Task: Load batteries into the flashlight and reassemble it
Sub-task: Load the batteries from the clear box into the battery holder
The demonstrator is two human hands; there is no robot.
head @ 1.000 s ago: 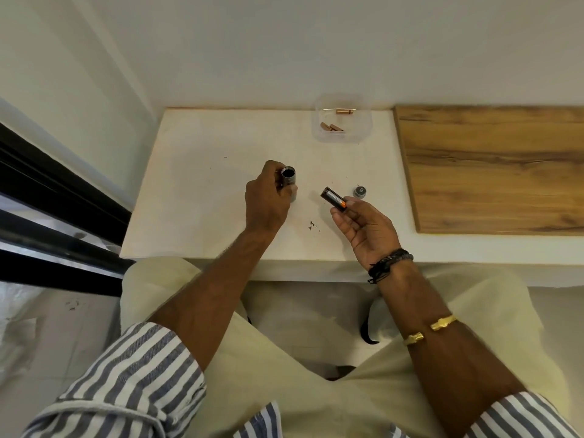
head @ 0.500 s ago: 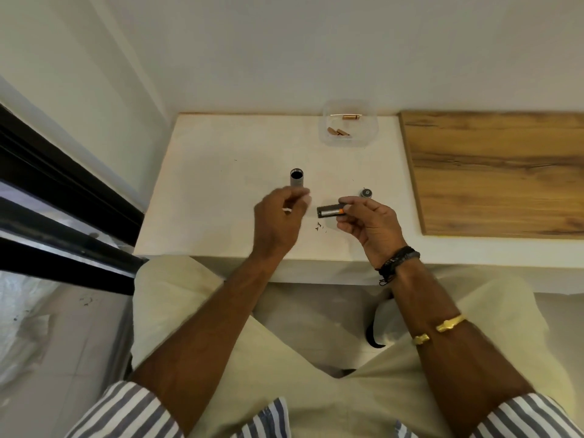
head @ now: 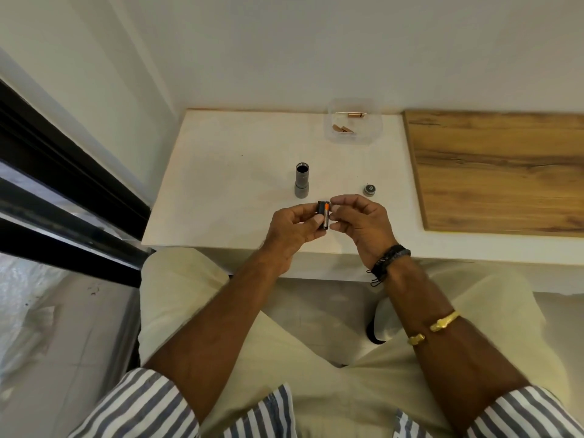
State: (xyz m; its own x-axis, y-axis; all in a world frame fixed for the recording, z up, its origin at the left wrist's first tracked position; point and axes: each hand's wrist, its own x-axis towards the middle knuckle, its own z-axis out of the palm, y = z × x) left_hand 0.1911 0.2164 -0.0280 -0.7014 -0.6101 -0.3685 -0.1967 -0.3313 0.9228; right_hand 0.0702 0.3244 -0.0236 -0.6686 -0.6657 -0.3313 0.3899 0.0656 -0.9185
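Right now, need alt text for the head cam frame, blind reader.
Seen from above, a seated person's left hand and right hand together hold a small black battery holder with an orange-banded battery over the near edge of a white table. The grey flashlight body stands open-ended behind it, its end cap to the right, and a clear container of copper-coloured batteries sits at the back.

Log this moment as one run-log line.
left hand: holds black-and-orange battery holder | right hand: pinches same | grey flashlight tube: upright, open | round end cap: on white table
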